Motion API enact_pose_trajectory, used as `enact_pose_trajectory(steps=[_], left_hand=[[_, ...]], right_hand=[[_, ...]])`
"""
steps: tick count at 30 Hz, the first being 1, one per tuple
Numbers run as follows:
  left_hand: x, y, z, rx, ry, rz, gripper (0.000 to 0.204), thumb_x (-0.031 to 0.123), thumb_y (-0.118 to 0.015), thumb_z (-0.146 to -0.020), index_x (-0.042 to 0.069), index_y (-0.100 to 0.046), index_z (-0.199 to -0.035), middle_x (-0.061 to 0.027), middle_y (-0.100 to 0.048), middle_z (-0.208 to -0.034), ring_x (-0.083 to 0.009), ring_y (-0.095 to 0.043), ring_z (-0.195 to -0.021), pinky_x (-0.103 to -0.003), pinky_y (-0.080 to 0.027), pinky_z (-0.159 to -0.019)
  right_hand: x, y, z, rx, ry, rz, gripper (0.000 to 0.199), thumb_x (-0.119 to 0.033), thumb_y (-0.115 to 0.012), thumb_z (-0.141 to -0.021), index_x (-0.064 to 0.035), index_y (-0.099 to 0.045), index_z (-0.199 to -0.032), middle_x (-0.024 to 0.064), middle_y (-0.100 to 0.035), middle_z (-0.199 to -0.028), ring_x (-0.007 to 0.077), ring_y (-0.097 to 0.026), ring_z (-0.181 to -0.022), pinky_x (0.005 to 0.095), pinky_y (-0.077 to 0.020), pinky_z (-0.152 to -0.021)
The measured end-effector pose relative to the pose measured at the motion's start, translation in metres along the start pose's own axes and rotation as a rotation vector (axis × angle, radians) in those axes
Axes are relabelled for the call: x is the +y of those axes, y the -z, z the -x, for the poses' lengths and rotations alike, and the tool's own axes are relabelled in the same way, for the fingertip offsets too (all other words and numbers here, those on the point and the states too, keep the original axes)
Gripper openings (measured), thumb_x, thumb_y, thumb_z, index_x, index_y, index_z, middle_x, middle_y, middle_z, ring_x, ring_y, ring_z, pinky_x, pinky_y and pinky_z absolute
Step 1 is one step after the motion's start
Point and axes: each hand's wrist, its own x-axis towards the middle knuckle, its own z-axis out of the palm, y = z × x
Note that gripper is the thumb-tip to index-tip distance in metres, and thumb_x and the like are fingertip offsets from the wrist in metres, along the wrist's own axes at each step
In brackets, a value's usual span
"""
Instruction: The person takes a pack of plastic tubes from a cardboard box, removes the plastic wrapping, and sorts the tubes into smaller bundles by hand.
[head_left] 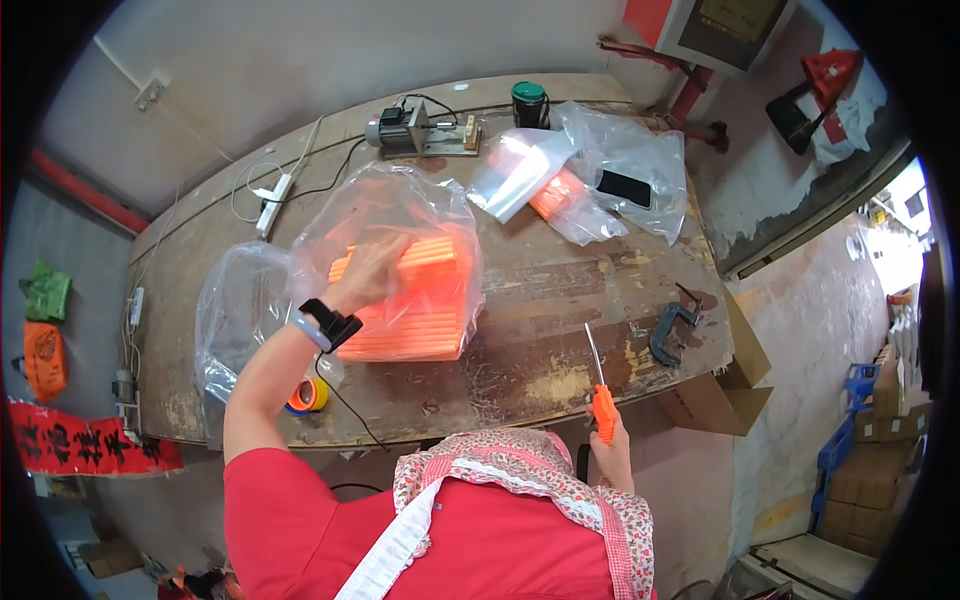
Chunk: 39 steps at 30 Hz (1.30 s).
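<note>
A clear plastic bag [385, 195] stands on the table left of the middle, packed with stacked orange sticks [405, 345]. My left hand [368, 276] reaches into the bag's mouth, its fingers bent down and closed at the upper layer of sticks. What those fingers pinch is hidden. By the table's front edge, my right hand [612, 455] is closed around the orange handle of a screwdriver [602, 405], its thin metal shaft pointing up and away from me. A black watch-like band [331, 325] is on my left wrist.
A motor [402, 130] with a shaft and block sits at the back, beside a green-lidded cup [530, 105]. Further bags [590, 225] and a phone [624, 189] lie back right. A C-clamp [668, 335] is at the right edge, tape [309, 395] at the front left, a power strip [274, 205] behind.
</note>
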Motion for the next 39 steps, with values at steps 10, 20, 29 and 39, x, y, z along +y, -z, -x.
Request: enact_pose_trajectory(steps=[10,20,29,39], left_hand=[[0.035,0.029,0.048,0.289,-0.046,0.273,0.06,0.011,-0.079,-0.065,0.006,-0.053,-0.119,-0.0137,-0.065,-0.102,-0.0278,-0.064,-0.092,-0.037,-0.051,-0.081],[0.068,0.036,0.07,0.526,0.093,0.537,0.057,0.007,-0.081,-0.066,0.001,-0.055,-0.116,-0.0083,-0.062,-0.107,-0.0177,-0.061,-0.096,-0.031,-0.049,-0.086],[0.068,0.033,0.076,0.541,0.055,0.448,0.055,0.012,-0.081,-0.067,0.004,-0.053,-0.113,-0.0096,-0.065,-0.097,-0.0254,-0.064,-0.088,-0.034,-0.05,-0.08],[0.118,0.09,-0.002,0.479,-0.411,0.021,0.056,0.015,-0.079,-0.063,0.008,-0.054,-0.113,-0.0087,-0.063,-0.091,-0.0275,-0.064,-0.078,-0.037,-0.05,-0.068]], right_hand=[[0.009,0.011,0.006,-0.074,0.023,-0.026,0.051,0.009,-0.046,-0.076,0.0015,-0.05,-0.126,0.006,-0.059,-0.109,0.0136,-0.055,-0.104,0.0268,-0.0399,-0.094],[0.01,0.025,0.008,-0.174,-0.011,-0.027,0.054,0.009,-0.046,-0.075,0.0007,-0.048,-0.129,0.0058,-0.059,-0.109,0.0136,-0.055,-0.104,0.0263,-0.0396,-0.094],[0.018,0.027,0.008,-0.182,0.025,0.005,0.054,0.006,-0.049,-0.074,0.0003,-0.049,-0.128,0.0109,-0.063,-0.108,0.018,-0.06,-0.102,0.0286,-0.0436,-0.092],[-0.04,0.059,0.039,-0.095,0.061,-0.049,0.046,0.002,-0.057,-0.079,0.0006,-0.051,-0.124,0.0066,-0.064,-0.101,0.0136,-0.06,-0.094,0.0268,-0.0455,-0.087]])
